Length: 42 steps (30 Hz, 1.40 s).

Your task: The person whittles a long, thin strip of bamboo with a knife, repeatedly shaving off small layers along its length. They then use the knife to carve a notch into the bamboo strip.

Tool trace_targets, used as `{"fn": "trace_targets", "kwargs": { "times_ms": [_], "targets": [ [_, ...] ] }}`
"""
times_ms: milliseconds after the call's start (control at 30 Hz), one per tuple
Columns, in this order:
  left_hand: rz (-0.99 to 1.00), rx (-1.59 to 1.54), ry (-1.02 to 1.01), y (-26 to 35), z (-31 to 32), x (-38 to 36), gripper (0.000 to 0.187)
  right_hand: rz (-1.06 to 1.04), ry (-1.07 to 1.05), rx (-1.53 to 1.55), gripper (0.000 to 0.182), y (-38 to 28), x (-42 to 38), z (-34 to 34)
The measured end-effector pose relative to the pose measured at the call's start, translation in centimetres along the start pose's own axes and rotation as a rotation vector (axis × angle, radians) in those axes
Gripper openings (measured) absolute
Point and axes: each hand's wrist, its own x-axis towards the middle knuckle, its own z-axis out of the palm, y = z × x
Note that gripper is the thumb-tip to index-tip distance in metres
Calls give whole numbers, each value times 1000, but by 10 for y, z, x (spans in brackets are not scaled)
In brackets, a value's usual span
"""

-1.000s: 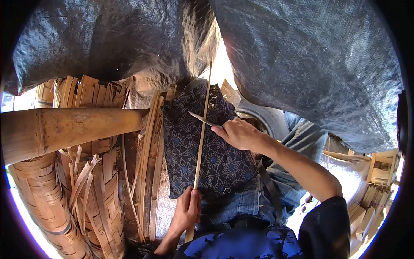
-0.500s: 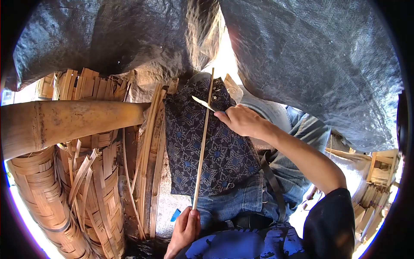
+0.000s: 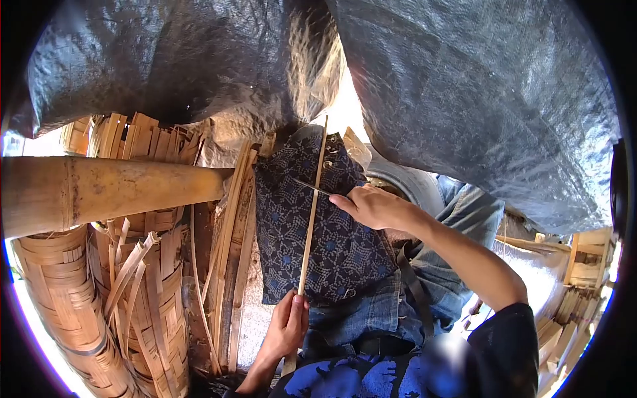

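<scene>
A thin bamboo strip (image 3: 310,233) runs lengthwise over a dark patterned cloth (image 3: 358,255) spread across my lap. My left hand (image 3: 288,323) grips the strip near its lower end, thumb along it. In my right hand (image 3: 375,205) is a knife (image 3: 309,186), its handle wrapped by the fingers. The narrow blade points left and crosses the upper part of the strip; its edge appears to touch the strip. Small curled shavings (image 3: 330,161) lie on the cloth near the strip's far end.
At left, a thick bamboo pole (image 3: 126,191) juts in above woven bamboo rolls (image 3: 66,285). Split bamboo slats (image 3: 233,252) stand beside the cloth. Dark plastic sheeting (image 3: 491,99) hangs overhead and in front. More bamboo pieces (image 3: 564,325) are stacked at right.
The knife has slid down the strip toward me, its blade now turned edge-on. My left hand sits higher, and the strip's lower end shows below it.
</scene>
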Motion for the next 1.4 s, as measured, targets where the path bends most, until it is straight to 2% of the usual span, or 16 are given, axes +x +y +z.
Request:
{"fn": "trace_targets", "kwargs": {
  "times_ms": [67,133,200,233,267,300,400,467,567,800,867,1000,1067,1100,1167,1400],
  "targets": [
    [-152,-69,-18,9,0,-5,26,-50,3,-34,61,0,0,-1],
    [57,80,87,-4,3,-10,26,-108,86,-32,59,9,0,17],
    [106,211,142,2,6,-19,26,-606,620,-444,52,13,7,34],
    [-73,-39,100,8,5,-19,27,-417,442,-221,54,11,2,26],
    [-250,-289,57,11,4,-20,27,-421,436,-215,54,8,2,24],
    [-256,-289,61,13,5,-21,27,-350,371,-197,56,6,2,23],
    [-240,-271,88,14,11,-22,27,-224,279,-150,58,1,2,22],
    [51,109,163,7,13,-25,27,-169,256,-121,57,-1,2,23],
    [99,233,141,7,11,-26,27,-166,291,-151,58,-3,1,26],
    [77,210,116,8,11,-34,27,-171,298,-146,58,-2,5,28],
    [-181,-190,66,12,10,-35,27,-162,288,-138,58,-3,5,28],
    [-220,-267,77,11,11,-39,27,-168,282,-169,57,-6,4,24],
    [52,340,122,10,11,-42,29,-164,267,-166,57,-4,3,26],
    [55,340,123,9,10,-40,29,-186,311,-183,56,-3,2,29],
    [-335,-168,63,5,4,-31,32,-214,362,-211,55,-1,3,27],
    [-13,63,54,-6,4,15,37,-182,214,-35,44,-2,-5,6]
  ]
}}
